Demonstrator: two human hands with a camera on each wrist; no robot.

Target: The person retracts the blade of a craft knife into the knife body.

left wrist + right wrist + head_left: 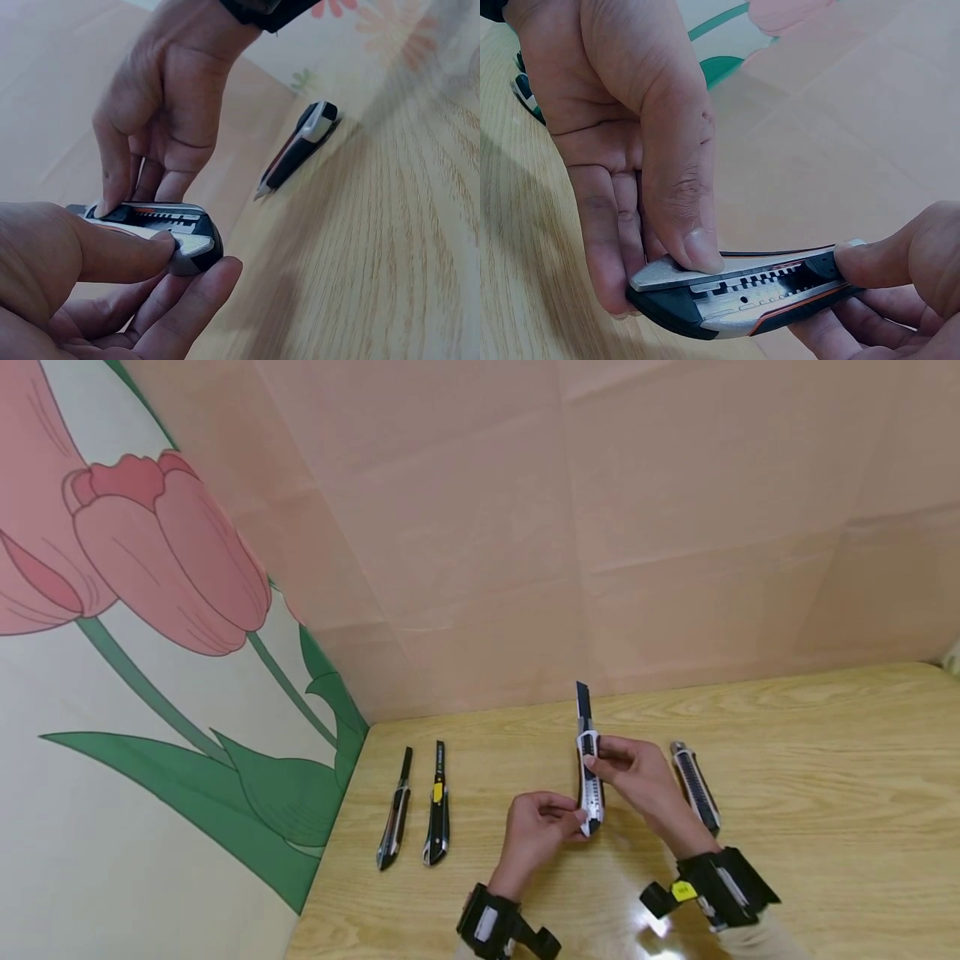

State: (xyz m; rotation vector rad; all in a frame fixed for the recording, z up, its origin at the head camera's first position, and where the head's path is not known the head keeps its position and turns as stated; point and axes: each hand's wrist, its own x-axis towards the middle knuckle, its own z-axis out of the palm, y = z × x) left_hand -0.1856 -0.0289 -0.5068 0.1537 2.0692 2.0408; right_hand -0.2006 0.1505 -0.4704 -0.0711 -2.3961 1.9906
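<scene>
A silver and black utility knife (592,789) is held up over the table between both hands, its dark blade (583,702) extended and pointing away. My left hand (536,827) pinches the black butt end, with the thumb (142,251) along the silver side. Higher on the handle, my right hand (641,777) grips the knife, its thumb (877,259) pressed on the dark slider. Another silver and dark utility knife (696,787), with no blade showing, lies just right of my right hand.
On the left of the wooden table (825,777) lie two more utility knives, one dark with silver (394,827), one black with a yellow slider (437,818), both with blades out. A pink-covered wall (600,527) stands behind; a tulip-patterned wall (225,818) is at left.
</scene>
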